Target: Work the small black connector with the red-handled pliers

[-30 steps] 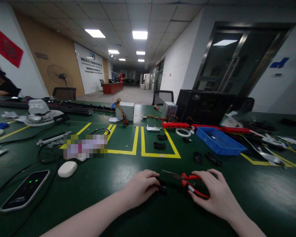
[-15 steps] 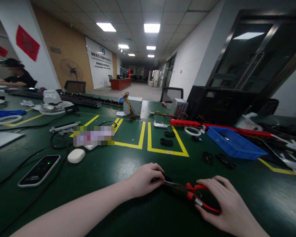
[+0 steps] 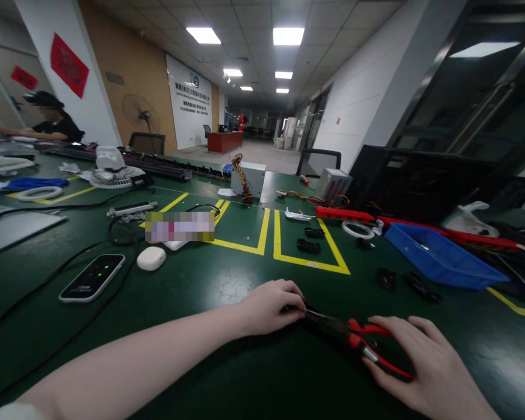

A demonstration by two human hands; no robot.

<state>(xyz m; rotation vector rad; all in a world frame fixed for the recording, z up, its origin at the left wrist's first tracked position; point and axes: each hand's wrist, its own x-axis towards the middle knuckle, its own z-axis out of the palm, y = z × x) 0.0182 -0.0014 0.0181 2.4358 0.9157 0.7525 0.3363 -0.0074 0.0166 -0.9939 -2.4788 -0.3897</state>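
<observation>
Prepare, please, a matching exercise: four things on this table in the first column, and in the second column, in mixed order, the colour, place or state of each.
1. Pliers
2. Tray
3. Small rounded case
4. Flat device

A. White, beside the black cable
B. Green lights on its dark face
C. Red handles, held in the right hand
D. Blue, open at the top

Pairs: 1-C, 2-D, 3-A, 4-B

My view has swung left. I now have the pliers (image 3: 353, 336), held in my right hand (image 3: 429, 364), touching my left hand's (image 3: 272, 307) fingertips, closing the earlier gap.
</observation>
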